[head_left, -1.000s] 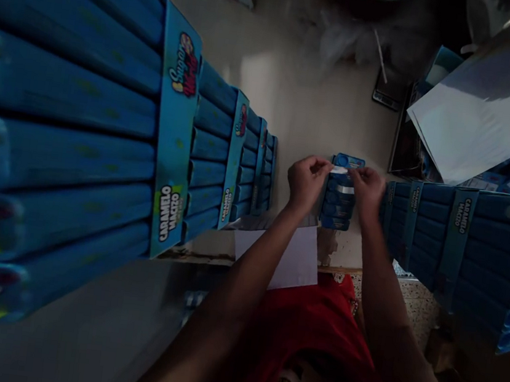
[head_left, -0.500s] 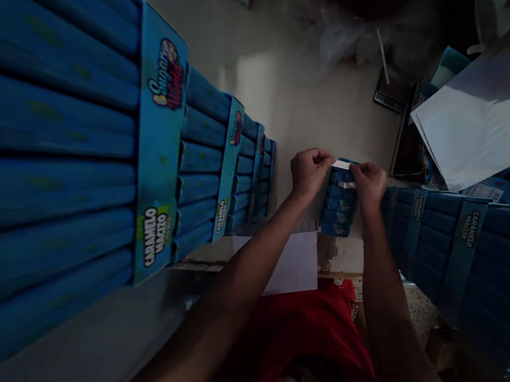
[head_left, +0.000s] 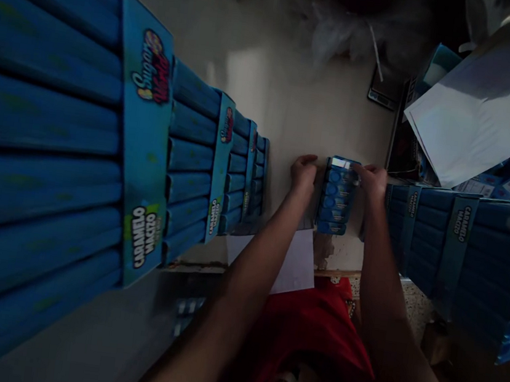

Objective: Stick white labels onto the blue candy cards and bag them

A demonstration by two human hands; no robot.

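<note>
A small blue pack of several stacked tubes [head_left: 334,204] lies on the table in front of me. Across its top tube is a short white strip [head_left: 341,163]. My left hand [head_left: 304,172] is just left of the pack, apart from it, with loosely curled fingers and nothing visible in them. At the pack's upper right corner, the fingers of my right hand [head_left: 371,180] are drawn together. A small pale bit shows under those fingertips, too blurred to name.
Tall blue banded packs [head_left: 143,134] line the left side, and more blue packs [head_left: 458,241] stand at right. White sheets [head_left: 482,113] lie over boxes at upper right. Near the table's front edge is a sheet of paper [head_left: 297,264]. Clear plastic [head_left: 334,33] lies at the back.
My left hand has let go of the white strip and moved left. The strip now lies on the pack's top tube. My right hand has shifted slightly to the pack's right corner.
</note>
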